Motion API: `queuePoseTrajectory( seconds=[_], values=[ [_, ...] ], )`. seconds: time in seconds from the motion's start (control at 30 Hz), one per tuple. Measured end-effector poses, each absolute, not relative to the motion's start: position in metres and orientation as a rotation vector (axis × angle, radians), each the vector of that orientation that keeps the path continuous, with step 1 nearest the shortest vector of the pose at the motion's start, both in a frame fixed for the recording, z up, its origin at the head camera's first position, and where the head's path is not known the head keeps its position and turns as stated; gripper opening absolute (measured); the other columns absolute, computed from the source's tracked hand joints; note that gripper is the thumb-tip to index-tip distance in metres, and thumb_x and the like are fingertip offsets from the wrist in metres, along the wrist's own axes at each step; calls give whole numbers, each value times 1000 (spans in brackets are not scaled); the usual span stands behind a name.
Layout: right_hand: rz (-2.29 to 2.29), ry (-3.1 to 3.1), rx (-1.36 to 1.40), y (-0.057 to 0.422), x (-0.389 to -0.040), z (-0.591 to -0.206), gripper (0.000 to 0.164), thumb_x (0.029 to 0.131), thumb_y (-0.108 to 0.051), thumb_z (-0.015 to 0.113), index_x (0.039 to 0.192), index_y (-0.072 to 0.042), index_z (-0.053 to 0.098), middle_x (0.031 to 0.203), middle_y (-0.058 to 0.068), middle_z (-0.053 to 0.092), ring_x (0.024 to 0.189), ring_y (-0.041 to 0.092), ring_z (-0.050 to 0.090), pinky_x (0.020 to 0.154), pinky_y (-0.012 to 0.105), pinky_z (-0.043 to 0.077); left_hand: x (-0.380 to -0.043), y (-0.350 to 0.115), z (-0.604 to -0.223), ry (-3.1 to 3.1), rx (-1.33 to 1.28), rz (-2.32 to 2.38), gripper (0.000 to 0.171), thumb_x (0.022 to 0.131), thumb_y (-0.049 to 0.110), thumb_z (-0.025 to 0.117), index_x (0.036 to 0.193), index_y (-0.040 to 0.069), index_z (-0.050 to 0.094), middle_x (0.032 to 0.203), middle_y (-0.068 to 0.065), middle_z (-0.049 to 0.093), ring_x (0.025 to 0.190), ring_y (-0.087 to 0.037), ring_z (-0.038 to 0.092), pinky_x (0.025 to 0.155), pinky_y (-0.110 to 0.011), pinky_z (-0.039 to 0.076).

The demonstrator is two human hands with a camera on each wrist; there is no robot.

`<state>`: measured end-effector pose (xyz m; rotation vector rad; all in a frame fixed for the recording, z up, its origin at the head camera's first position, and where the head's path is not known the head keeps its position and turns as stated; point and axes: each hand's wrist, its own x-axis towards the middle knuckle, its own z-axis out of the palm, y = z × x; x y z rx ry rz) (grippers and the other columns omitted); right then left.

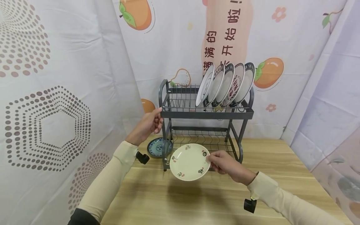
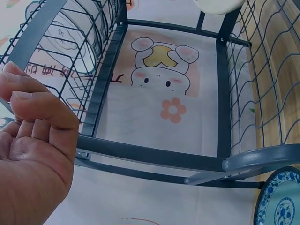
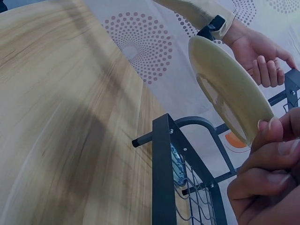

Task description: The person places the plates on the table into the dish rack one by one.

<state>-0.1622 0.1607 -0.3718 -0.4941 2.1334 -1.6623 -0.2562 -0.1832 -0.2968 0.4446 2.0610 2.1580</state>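
Observation:
My right hand (image 1: 227, 165) pinches the right rim of a cream plate (image 1: 189, 162) with small printed motifs. The plate is held tilted in front of the lower tier of a dark grey two-tier dish rack (image 1: 206, 115). At the rack's upper left front corner, my left hand (image 1: 149, 123) grips the frame between thumb and index finger, its other fingers curled. Several white plates (image 1: 225, 84) with dark printed rims stand on edge at the right of the upper tier. The right wrist view shows the cream plate (image 3: 229, 89) nearly edge-on, above the right fingers (image 3: 267, 164).
A blue patterned plate (image 1: 155, 147) lies on the wooden table (image 1: 270, 175), beside and partly behind the rack's left leg. Wire slots (image 1: 180, 101) fill the upper tier's left part. A printed white curtain (image 1: 168, 40) hangs behind and at both sides.

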Motion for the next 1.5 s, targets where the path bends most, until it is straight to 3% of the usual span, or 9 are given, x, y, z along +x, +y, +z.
queuePoseTrajectory(
  seconds=[0.5,0.83,1.07,1.5],
  values=[
    [-1693,2155,-553,163,-165,-333,28,105,-17,53,99,6,69,69,2,51,58,10,40,50,21,31,-256,-183,-290,2192,361,2041,62,99,62,56,82,2,56,61,-3,54,45,-12,46,47,-24,41],
    [-1734,2221,-615,163,-167,-303,29,106,-18,54,97,7,67,65,2,49,56,11,39,49,23,30,-258,-182,-291,2163,381,2091,55,103,54,55,81,3,55,61,-3,54,45,-12,46,46,-23,40],
    [-1771,2262,-642,164,-168,-280,31,105,-18,54,106,9,69,64,3,49,54,11,38,47,24,29,-257,-180,-293,2119,406,2143,52,104,50,55,80,4,54,62,-3,53,47,-13,46,45,-23,40],
    [-1835,2315,-651,160,-169,-253,29,105,-17,54,101,5,71,60,1,49,51,11,37,46,23,27,-257,-180,-296,2104,429,2176,51,105,49,54,79,4,54,62,-3,53,48,-13,47,45,-24,40]
  ],
)
